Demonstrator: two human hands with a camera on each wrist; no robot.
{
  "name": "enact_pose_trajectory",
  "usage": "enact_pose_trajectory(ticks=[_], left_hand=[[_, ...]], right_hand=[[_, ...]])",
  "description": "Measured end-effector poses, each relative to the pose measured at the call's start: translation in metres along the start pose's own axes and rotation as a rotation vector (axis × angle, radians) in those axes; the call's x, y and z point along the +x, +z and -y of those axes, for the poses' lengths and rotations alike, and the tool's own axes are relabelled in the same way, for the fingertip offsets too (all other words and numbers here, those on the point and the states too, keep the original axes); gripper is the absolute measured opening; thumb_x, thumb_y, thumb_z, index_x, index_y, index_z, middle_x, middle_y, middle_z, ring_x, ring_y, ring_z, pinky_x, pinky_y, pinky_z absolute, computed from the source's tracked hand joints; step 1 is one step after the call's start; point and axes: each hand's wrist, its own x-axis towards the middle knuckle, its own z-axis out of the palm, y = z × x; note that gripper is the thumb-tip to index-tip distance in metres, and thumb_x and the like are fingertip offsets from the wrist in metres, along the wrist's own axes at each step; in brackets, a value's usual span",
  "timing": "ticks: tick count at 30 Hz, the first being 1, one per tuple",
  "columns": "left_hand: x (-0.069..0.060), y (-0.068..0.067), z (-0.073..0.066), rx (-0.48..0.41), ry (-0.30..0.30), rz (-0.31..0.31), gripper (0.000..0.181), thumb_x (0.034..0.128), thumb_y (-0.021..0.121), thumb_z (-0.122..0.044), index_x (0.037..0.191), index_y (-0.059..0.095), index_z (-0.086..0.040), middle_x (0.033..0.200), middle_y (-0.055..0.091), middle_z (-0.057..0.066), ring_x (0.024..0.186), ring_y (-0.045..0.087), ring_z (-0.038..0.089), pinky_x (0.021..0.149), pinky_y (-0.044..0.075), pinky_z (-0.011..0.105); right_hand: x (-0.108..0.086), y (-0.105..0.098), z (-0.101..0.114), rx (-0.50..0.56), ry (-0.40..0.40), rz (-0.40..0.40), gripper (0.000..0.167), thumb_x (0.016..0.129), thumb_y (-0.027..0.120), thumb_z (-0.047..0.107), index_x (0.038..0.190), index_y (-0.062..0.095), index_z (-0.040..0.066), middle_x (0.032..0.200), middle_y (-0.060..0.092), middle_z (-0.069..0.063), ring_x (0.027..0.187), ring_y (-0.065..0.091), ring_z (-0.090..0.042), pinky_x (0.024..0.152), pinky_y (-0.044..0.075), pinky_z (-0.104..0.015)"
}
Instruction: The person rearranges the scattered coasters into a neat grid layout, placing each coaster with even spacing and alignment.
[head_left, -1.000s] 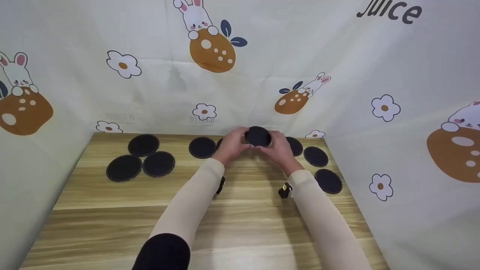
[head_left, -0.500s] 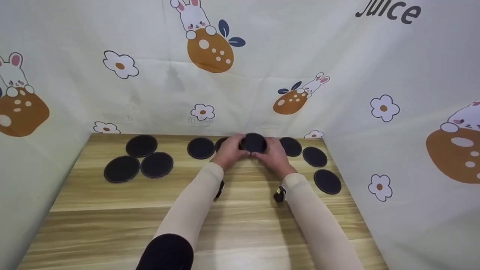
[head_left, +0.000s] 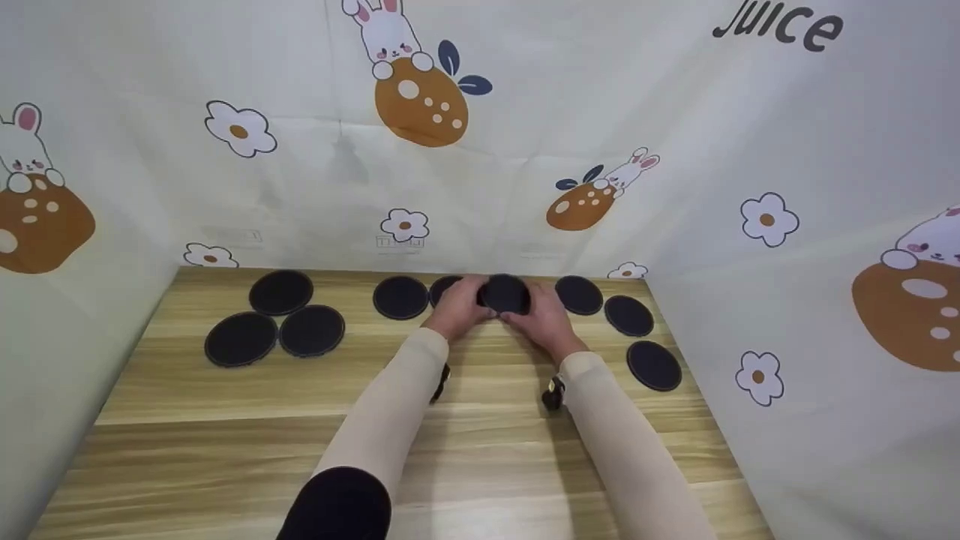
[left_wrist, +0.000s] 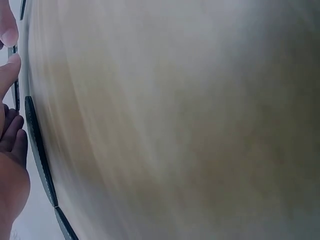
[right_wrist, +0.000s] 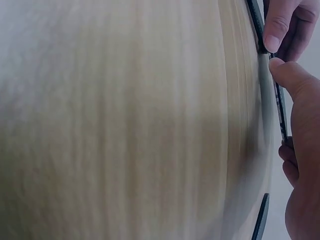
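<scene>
Both hands hold one round black disc (head_left: 506, 294) by its edges near the table's back edge. The left hand (head_left: 459, 306) grips its left side and the right hand (head_left: 546, 319) its right side, thumbs at the near rim. In the left wrist view the left hand (left_wrist: 11, 170) has its thumb and fingertips on the thin disc (left_wrist: 16, 90), which is above the tabletop. The right wrist view shows the right hand (right_wrist: 305, 125) pinching the same disc (right_wrist: 280, 107) between thumb and fingers. A black disc (head_left: 444, 289) lies partly hidden behind the left hand.
Three discs (head_left: 313, 331) lie grouped at the left of the wooden table (head_left: 187, 450). Another disc (head_left: 400, 298) is left of the hands. Three more (head_left: 629, 316) curve along the right. Printed cloth (head_left: 300, 187) rises behind and at both sides.
Both hands have moved the held disc slightly nearer and lower, towards the table. The lying discs keep their layout; the head view has shifted slightly.
</scene>
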Motion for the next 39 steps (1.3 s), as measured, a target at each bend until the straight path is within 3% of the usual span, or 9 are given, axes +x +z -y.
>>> enact_pose_trajectory(ticks=[17, 27, 39], left_hand=[[0.008, 0.006, 0.001, 0.033, -0.014, 0.012, 0.063, 0.0972, 0.088, -0.015, 0.154, 0.062, -0.008, 0.156, 0.063, 0.011, 0.148, 0.055, 0.029, 0.125, 0.042, 0.044], [0.007, 0.006, -0.001, 0.144, 0.025, 0.03, 0.063, 0.1009, 0.085, -0.023, 0.155, 0.061, -0.004, 0.157, 0.061, 0.015, 0.15, 0.053, 0.031, 0.127, 0.04, 0.045], [0.011, 0.008, -0.004, 0.169, -0.017, 0.071, 0.07, 0.1029, 0.081, -0.029, 0.162, 0.053, -0.003, 0.164, 0.053, 0.016, 0.155, 0.046, 0.032, 0.128, 0.038, 0.045]], right_hand=[[0.0, 0.007, -0.004, -0.003, 0.005, -0.002, 0.073, 0.093, 0.09, 0.04, 0.145, 0.065, -0.004, 0.139, 0.069, -0.025, 0.135, 0.062, -0.041, 0.118, 0.047, -0.053], [0.001, 0.005, -0.003, -0.03, 0.033, 0.017, 0.075, 0.095, 0.088, 0.043, 0.147, 0.063, -0.005, 0.14, 0.067, -0.024, 0.137, 0.059, -0.04, 0.119, 0.047, -0.051], [0.003, 0.005, -0.007, 0.023, 0.026, 0.035, 0.071, 0.095, 0.088, 0.037, 0.148, 0.064, -0.003, 0.141, 0.067, -0.023, 0.135, 0.062, -0.039, 0.118, 0.048, -0.052]])
